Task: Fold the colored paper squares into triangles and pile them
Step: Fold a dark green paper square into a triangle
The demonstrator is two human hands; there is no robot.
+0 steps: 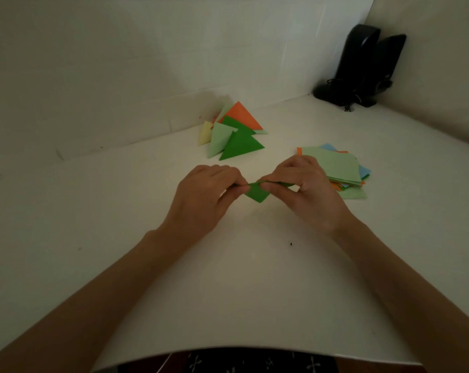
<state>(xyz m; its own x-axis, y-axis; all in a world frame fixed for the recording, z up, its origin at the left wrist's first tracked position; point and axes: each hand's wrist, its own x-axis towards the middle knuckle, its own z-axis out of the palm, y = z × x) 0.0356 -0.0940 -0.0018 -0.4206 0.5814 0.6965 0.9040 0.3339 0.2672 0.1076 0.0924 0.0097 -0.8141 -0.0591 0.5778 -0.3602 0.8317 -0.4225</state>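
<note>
Partway through: several triangles piled, plenty of squares left.

On the table (120, 238), my pile (233, 133) sits beyond the unfolded stack (335, 168) at right; my left hand (206, 195) and right hand (306, 189) both pinch a green sheet (257, 195) mid-fold, just above the table.

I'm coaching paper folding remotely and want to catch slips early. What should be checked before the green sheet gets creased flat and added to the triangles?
1. Both hands on the sheet: ok. The left hand and right hand pinch the dark green paper square above the white table.
2. Corners matched: cannot tell, the fingers hide them.
3. Crease pressed flat: not ok, the sheet is lifted and bent.
4. Pile of folded paper triangles reachable: ok, it lies just beyond the hands.
5. Stack of unfolded coloured paper squares for the next one: ok, beside the right hand.
</note>
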